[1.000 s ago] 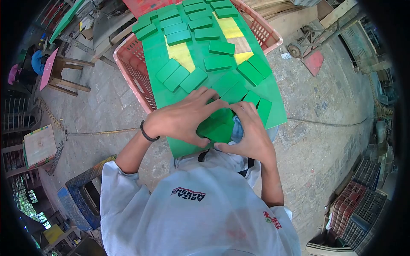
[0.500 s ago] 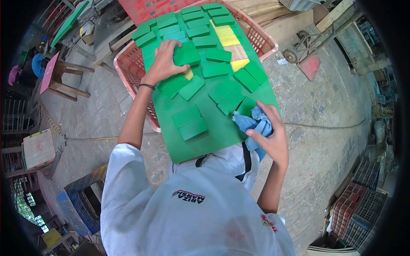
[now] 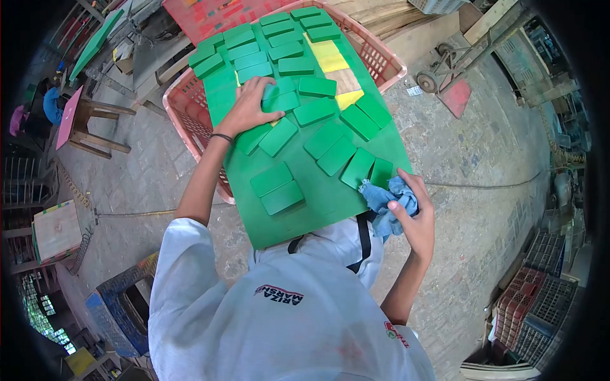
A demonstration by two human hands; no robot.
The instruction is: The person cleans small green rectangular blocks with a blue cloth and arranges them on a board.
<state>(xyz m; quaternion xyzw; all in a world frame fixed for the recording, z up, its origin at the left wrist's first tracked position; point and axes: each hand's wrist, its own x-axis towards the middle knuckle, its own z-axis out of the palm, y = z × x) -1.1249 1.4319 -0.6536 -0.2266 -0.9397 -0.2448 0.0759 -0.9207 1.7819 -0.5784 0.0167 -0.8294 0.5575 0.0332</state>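
Observation:
A green board (image 3: 318,202) lies in front of me, bearing several green-painted rectangular blocks (image 3: 276,188) in pairs and loose rows. My left hand (image 3: 250,109) is on the board's left side, fingers and thumb around the edges of a pair of green blocks (image 3: 281,101). My right hand (image 3: 416,219) grips a crumpled blue cloth (image 3: 391,204) at the board's near right edge. The cloth touches or partly covers a green block (image 3: 381,171); a tilted block (image 3: 358,168) lies just left of it.
The board rests over a pink plastic basket (image 3: 184,108). Yellow and bare-wood patches (image 3: 330,56) show among the far blocks. A pink-topped stool (image 3: 71,117) stands at left, stacked crates (image 3: 530,298) at lower right. A hose (image 3: 483,186) crosses the floor.
The blocks at my left hand, raised before, now lie lower and flatter on the board. My right hand and the cloth have shifted right and toward me, uncovering more of the blocks there.

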